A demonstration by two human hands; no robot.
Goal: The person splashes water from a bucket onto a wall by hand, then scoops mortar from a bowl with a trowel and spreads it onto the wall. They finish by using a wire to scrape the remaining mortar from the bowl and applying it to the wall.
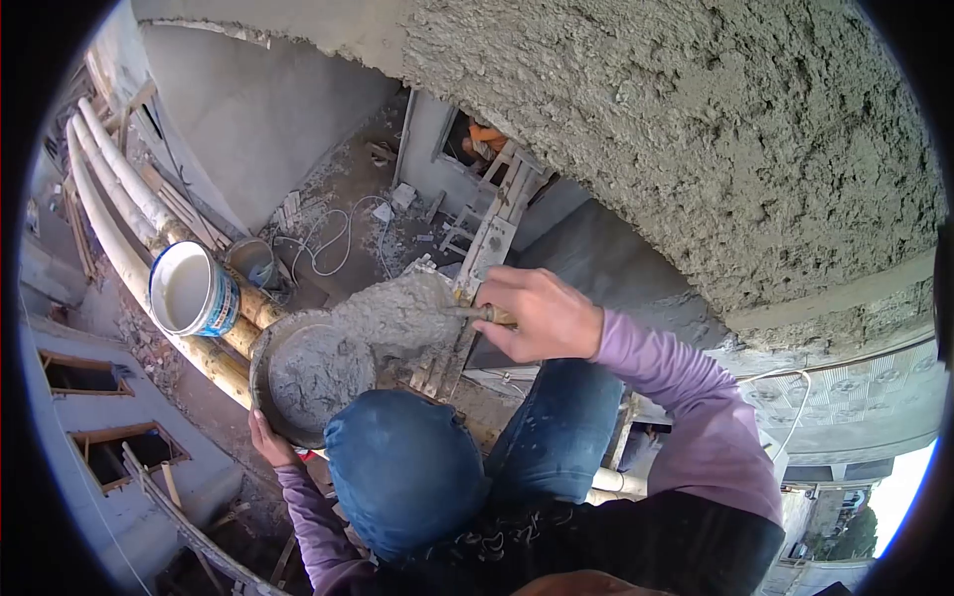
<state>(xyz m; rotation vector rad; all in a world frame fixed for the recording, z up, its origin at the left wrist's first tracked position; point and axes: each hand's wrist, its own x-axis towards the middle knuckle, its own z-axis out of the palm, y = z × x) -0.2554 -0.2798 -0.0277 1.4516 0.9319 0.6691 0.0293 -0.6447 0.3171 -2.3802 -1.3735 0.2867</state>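
Observation:
My right hand point(542, 313) is closed around the wooden handle of a trowel point(461, 311). Wet grey mortar point(393, 310) appears to cover the trowel's blade, which reaches left to the rim of a round mortar pan point(260, 382). More wet mortar point(318, 372) lies inside the pan. At the pan's lower left, my left hand point(270, 437) grips the outer side, with part of the fingers hidden beneath it. The pan sits beside my bent knee point(402, 462), which overlaps its lower right edge.
Rough, freshly coated wall point(696, 129) slopes overhead on the right. Left of me, a white paint bucket point(189, 288) stands on long bamboo poles point(119, 233). A plank scaffold point(492, 238) stretches ahead above the rubble-strewn ground. Another person in orange point(485, 137) is near a window opening.

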